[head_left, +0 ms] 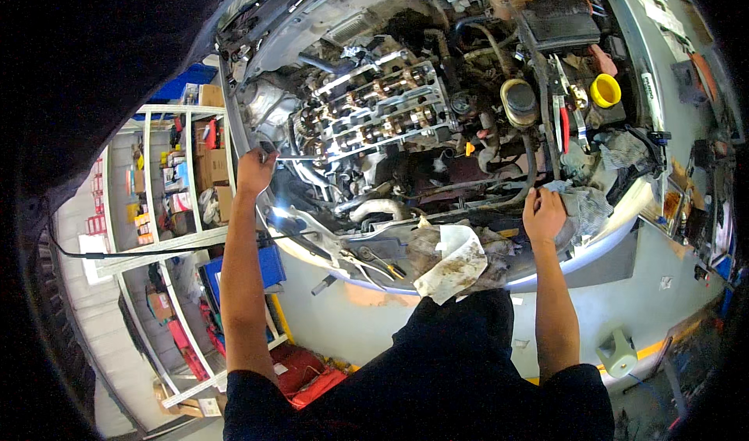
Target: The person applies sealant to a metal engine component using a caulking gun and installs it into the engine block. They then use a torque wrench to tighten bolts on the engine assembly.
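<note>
My left hand (256, 171) is closed around the end of a slim metal bar tool (303, 158) at the left side of the engine bay. The bar reaches right, toward the near edge of the uncovered engine top (378, 106), where camshafts and lobes lie bare. What sits at the tool's far tip is too small to make out. At the front edge of the car, my right hand (544, 216) rests with its fingers laid forward, beside a grey patterned rag (585, 207). Nothing shows in its fingers.
Red-handled pliers (563, 121) and a yellow cap (605, 91) lie at the right of the bay. A stained cloth (460, 263) hangs over the front edge. Shelves (187, 168) stand left; a light stool (618, 354) is on the floor at right. A lamp (287, 219) shines near the left forearm.
</note>
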`<state>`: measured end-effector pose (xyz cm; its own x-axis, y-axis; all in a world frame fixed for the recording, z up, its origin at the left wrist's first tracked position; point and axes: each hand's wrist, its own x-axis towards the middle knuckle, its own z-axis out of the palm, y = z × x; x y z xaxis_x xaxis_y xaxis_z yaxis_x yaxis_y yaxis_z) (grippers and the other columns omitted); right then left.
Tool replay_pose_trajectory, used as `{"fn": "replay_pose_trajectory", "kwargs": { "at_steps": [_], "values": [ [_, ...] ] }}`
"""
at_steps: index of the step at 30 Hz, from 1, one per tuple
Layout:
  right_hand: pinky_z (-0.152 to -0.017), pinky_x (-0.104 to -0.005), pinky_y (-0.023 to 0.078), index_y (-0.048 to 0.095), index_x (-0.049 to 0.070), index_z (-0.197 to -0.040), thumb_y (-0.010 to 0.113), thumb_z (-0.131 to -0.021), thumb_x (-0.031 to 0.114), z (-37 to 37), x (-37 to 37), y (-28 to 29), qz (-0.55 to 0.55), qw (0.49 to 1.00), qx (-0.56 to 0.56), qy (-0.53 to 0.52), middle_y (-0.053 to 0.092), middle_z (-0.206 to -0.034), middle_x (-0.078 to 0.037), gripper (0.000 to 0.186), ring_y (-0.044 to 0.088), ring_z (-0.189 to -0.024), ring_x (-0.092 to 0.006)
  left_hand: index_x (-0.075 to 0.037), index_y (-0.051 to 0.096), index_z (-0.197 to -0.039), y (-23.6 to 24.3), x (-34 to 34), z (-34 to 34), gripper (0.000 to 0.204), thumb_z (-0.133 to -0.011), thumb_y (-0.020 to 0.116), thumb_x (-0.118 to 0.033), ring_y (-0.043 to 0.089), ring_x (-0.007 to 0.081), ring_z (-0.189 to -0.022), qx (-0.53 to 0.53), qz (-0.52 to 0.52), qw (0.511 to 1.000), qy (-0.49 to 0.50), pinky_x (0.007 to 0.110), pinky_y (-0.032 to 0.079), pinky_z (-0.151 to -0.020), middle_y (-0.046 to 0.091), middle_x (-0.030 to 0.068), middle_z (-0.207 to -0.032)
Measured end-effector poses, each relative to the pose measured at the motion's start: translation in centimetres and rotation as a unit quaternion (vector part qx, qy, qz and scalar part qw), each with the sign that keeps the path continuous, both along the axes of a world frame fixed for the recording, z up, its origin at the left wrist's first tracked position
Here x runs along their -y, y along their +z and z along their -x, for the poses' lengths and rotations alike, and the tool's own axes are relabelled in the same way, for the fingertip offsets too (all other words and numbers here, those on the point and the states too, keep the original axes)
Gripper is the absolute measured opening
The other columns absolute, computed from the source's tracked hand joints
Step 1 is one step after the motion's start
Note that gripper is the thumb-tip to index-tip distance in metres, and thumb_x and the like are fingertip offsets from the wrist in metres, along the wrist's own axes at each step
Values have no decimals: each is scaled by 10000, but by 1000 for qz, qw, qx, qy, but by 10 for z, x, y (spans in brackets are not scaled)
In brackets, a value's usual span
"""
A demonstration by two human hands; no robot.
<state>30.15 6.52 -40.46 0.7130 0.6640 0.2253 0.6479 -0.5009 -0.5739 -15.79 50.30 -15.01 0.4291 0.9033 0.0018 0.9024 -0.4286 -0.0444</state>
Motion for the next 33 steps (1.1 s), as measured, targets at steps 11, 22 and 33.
{"fn": "replay_pose_trajectory", "kwargs": {
  "at_steps": [11, 22, 33],
  "values": [
    [-599, -506, 508, 631, 85, -840, 664, -982, 337, 5, -12, 3, 49, 999, 18, -13, 603, -760, -136, 292, 625, -717, -368, -42, 682, -882, -32, -33, 56, 338, -946, 805, -351, 502, 149, -475, 485, 215, 726, 436, 332, 371, -393, 520, 8, -608],
    [-593, -505, 502, 616, 88, -840, 641, -993, 343, 5, -14, 4, 72, 997, 25, -13, 600, -762, -140, 298, 623, -722, -365, -15, 782, -916, -14, -18, 48, 356, -854, 862, -357, 760, 344, -745, 79, 31, 971, 225, 441, 587, -692, 759, 199, -793],
    [-607, -495, 503, 618, 94, -845, 625, -1004, 353, 3, -13, 2, 69, 997, 31, -7, 605, -762, -128, 304, 626, -727, -356, 33, 787, -955, 18, -15, 19, 368, -852, 843, -315, 750, 304, -688, 207, 54, 935, 284, 421, 579, -696, 749, 196, -760]
  ]
}}
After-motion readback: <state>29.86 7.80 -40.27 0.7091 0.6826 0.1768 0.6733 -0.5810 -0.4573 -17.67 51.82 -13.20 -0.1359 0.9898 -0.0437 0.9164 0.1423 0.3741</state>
